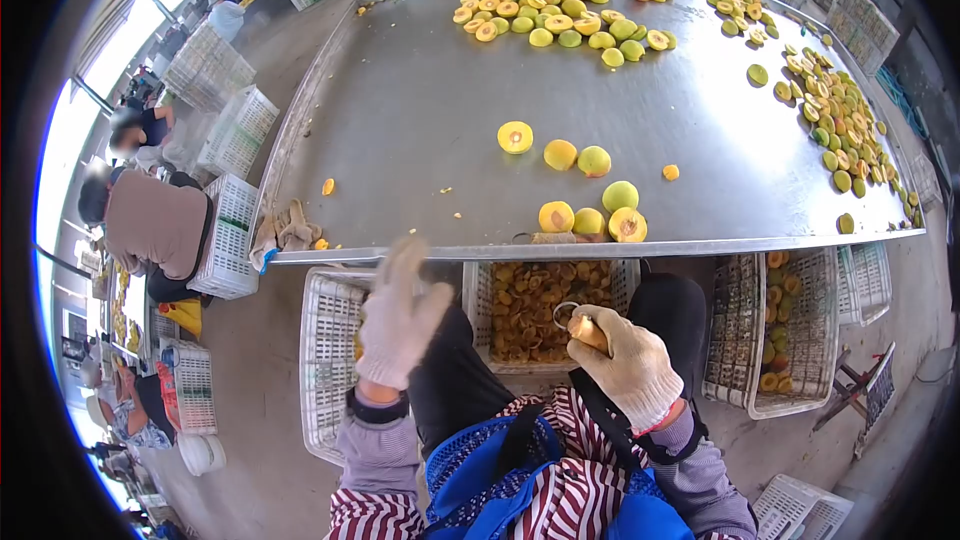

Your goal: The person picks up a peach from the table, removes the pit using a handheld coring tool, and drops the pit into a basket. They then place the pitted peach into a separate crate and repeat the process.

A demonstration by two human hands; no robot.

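My left hand (398,315), in a white knit glove, is raised in front of the table edge with fingers spread and blurred, holding nothing. My right hand (628,360), also gloved, grips a wooden-handled tool with a metal loop (572,316) over a white crate of pits and scraps (545,305) between my knees. On the steel table (420,110), near its front edge, lie several halved and whole peaches (590,210), some cut side up.
More peach halves cover the table's far end (570,20) and right side (840,130). White crates stand under the table edge (330,340), (780,325) and along the left (232,230). A rag (285,230) lies at the table's corner. Other people (150,225) work at left.
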